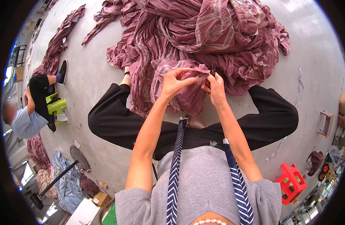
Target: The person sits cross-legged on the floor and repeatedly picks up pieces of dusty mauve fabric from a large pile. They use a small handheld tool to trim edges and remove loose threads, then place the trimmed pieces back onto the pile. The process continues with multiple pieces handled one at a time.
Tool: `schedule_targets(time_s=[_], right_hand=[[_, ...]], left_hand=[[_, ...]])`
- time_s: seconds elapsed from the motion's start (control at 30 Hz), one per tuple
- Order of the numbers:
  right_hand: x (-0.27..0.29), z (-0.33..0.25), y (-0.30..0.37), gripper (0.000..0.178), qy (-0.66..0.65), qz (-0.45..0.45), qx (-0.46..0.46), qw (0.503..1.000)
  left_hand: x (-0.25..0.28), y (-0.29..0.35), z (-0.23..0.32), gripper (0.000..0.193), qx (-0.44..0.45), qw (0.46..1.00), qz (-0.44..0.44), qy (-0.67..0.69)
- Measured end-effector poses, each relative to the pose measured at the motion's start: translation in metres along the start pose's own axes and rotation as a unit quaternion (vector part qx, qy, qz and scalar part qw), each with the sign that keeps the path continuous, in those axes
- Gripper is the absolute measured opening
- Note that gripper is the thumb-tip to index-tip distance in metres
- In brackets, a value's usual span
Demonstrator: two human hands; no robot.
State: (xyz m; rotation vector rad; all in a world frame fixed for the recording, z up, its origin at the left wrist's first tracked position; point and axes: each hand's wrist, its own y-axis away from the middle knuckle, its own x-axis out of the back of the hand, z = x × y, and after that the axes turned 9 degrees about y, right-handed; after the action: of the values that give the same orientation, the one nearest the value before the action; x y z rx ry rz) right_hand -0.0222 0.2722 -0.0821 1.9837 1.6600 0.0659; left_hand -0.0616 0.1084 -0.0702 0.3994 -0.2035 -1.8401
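Note:
A big heap of mauve fabric with pale patterned bands spreads across the floor in front of me and up between my knees. My left hand pinches a gathered fold of this fabric above the near side of the heap. Close to its right, my right hand is closed at the edge of the same fold. Dark, narrow tips of what look like thread snips stick up past its fingers. The handles are mostly hidden in the palm.
At the left a person sits by a lime-green stool, near a long mauve fabric strip. Light blue cloth lies lower left. A red stool and a small wooden frame stand at the right.

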Motion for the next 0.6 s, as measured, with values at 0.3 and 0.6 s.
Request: schedule_targets(time_s=[0.3,0.6], right_hand=[[0.024,-0.006,-0.010,0.016,0.018,-0.080,0.000,0.997],[0.036,-0.005,-0.016,0.017,-0.009,-0.149,-0.118,0.982]], left_hand=[[0.015,-0.016,0.004,0.013,-0.205,0.964,-0.042,-0.163],[0.004,-0.023,-0.021,0.016,0.063,0.946,0.009,0.317]])
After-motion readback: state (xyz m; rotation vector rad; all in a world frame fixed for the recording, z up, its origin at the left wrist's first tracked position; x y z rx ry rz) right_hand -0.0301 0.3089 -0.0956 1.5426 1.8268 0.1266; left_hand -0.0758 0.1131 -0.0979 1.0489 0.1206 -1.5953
